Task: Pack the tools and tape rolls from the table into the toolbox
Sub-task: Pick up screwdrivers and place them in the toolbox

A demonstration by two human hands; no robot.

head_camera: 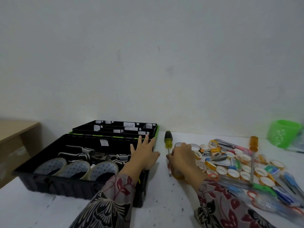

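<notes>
The black toolbox (49, 180) with green trim stands open at the left, holding three large clear tape rolls (77, 168) and black-handled pliers (98, 156). Behind it sits its labelled compartment tray (115, 129). My left hand (144, 155) rests flat on the toolbox's right rim with its fingers spread. My right hand (182, 157) lies palm-down on the table just to the right. Its fingers are curled and its thumb is at the metal shaft of the yellow-and-black screwdriver (168, 140). What is under the palm is hidden.
A heap of small tape rolls (233, 172), cutters, pens and packets covers the table to the right. An orange-handled screwdriver (253, 143) lies across the heap. A green plastic basket (283, 132) stands at the far right by the wall. A wooden cabinet (16, 139) is at the left.
</notes>
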